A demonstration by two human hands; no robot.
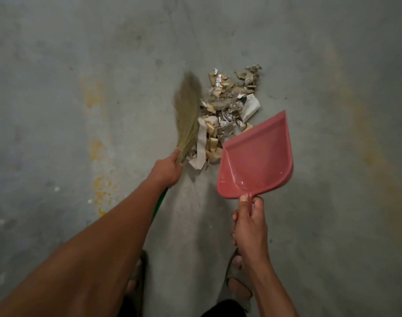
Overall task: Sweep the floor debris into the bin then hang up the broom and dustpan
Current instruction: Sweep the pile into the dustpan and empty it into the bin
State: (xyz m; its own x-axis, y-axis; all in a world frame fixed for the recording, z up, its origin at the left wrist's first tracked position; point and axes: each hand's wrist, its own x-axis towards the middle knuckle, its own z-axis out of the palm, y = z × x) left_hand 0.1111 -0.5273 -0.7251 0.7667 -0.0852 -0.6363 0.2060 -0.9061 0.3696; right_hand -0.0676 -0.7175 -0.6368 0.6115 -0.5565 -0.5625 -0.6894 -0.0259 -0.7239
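Gripping the broom (188, 115) where bristles meet its green handle, the left hand (167, 169) flanks the debris (227, 115) on the floor (58, 88); the right hand (249, 221) clasps the pink dustpan (257, 156) by its handle. Scraps look light and flutter-prone, probably paper and foil; the bristles look soft.

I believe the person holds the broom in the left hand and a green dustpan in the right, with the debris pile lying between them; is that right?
Not quite: the dustpan is pink, not green, as the head view shows. The rest stands: the left hand grips the broom, the right hand holds the dustpan's handle, and the debris pile lies between them.
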